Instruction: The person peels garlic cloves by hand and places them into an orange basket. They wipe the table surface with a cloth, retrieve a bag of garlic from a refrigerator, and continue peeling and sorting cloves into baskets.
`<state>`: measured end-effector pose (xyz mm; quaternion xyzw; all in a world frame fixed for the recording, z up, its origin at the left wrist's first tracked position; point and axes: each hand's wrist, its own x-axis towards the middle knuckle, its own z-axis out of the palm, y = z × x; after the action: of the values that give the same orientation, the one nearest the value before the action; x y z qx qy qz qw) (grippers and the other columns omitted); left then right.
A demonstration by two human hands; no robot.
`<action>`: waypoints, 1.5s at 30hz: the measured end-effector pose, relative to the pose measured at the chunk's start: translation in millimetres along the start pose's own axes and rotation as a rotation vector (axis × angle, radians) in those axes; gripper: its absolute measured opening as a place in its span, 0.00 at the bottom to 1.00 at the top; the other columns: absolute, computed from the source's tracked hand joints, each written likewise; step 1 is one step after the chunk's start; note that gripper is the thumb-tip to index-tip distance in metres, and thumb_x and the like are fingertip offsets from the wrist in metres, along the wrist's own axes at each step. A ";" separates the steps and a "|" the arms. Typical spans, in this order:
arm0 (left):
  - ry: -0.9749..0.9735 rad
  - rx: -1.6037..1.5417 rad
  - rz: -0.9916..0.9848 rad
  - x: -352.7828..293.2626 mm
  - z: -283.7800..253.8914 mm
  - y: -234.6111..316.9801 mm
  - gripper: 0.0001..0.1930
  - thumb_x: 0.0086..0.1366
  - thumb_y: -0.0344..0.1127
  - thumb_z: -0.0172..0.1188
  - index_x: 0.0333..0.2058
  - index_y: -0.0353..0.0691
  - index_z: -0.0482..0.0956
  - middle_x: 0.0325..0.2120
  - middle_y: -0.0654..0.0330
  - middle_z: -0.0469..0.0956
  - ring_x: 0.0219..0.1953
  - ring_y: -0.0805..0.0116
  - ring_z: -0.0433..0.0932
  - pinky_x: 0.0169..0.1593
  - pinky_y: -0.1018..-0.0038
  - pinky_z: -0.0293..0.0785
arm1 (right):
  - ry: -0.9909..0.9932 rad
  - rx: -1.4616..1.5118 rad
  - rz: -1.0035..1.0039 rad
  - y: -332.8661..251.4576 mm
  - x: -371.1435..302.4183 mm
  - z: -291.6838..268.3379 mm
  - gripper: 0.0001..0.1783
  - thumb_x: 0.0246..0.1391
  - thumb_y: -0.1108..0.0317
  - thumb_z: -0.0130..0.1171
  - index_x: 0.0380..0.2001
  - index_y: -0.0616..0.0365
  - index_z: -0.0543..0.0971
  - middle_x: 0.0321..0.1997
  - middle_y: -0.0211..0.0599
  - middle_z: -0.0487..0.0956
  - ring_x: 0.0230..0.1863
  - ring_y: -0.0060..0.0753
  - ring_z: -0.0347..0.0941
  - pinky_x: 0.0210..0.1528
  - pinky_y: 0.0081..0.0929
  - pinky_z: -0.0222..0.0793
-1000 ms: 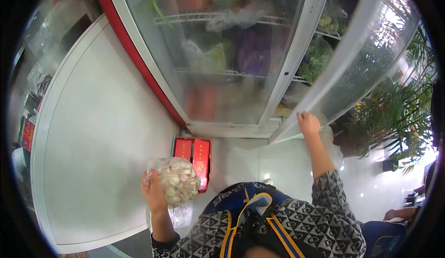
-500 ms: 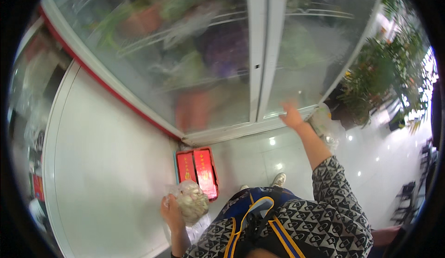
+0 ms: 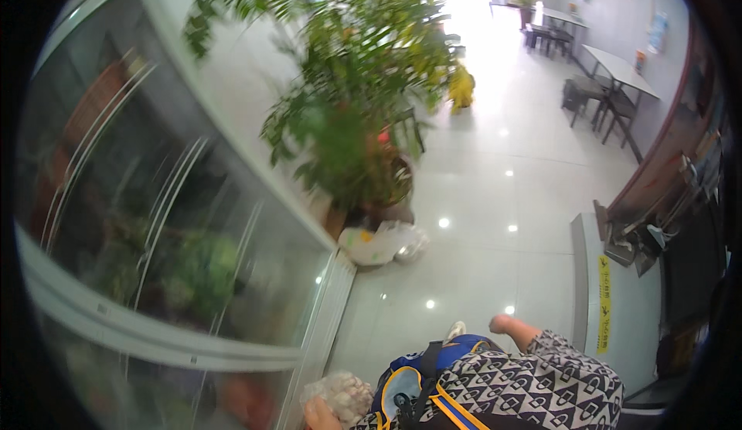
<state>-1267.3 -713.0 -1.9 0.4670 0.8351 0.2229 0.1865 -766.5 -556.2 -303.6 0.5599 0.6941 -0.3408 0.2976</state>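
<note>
At the lower edge, my left hand (image 3: pixel 320 414) is closed around the top of a see-through plastic bag (image 3: pixel 345 396). Pale, lumpy pieces fill the bag; their kind is too blurred to tell. It hangs between the glass-door fridge (image 3: pixel 318 346) and my body. Out to the right of my waist, my right hand (image 3: pixel 505 325) is curled in, with no object visible in it. That forearm comes out of a black-and-white patterned sleeve, over the tiled floor.
Potted plants (image 3: pixel 340 136) stand beyond the fridge, with a white plastic bag (image 3: pixel 379 243) on the floor at their foot. A counter (image 3: pixel 585 291) with yellow floor-warning strips runs along the right. White tables (image 3: pixel 618 70) and dark stools (image 3: pixel 591 90) line the far right wall.
My view has turned right, from the fridge front toward the plants and tables. My right hand, earlier stretched out with fingers apart, is now lower and curled. The bag stays in my left hand.
</note>
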 end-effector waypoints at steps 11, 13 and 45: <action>-0.258 -0.927 -0.111 204.0 171.1 360.8 0.12 0.66 0.37 0.50 0.41 0.33 0.73 0.33 0.62 0.74 0.32 0.75 0.71 0.35 0.78 0.68 | 0.252 1.174 0.336 214.1 6.5 -120.3 0.19 0.47 0.65 0.58 0.45 0.55 0.79 0.33 0.36 0.81 0.29 0.27 0.76 0.29 0.28 0.74; -0.321 -0.953 -0.011 234.9 205.8 421.4 0.09 0.67 0.38 0.50 0.35 0.38 0.71 0.20 0.70 0.63 0.20 0.81 0.59 0.22 0.81 0.53 | 0.412 1.128 0.302 250.9 24.2 -185.5 0.20 0.47 0.65 0.57 0.45 0.56 0.79 0.34 0.35 0.81 0.30 0.27 0.76 0.31 0.27 0.73; -0.113 -1.186 -0.209 697.9 575.6 1098.9 0.07 0.67 0.36 0.50 0.39 0.40 0.70 0.18 0.72 0.63 0.16 0.85 0.56 0.17 0.83 0.49 | 0.800 1.017 0.682 877.5 375.3 -736.7 0.12 0.49 0.62 0.54 0.30 0.56 0.82 0.30 0.45 0.81 0.33 0.37 0.79 0.35 0.32 0.74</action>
<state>-547.2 513.8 48.1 0.2101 0.5989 0.6058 0.4798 -3.1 376.8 -289.5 0.8956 0.2927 -0.2787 -0.1858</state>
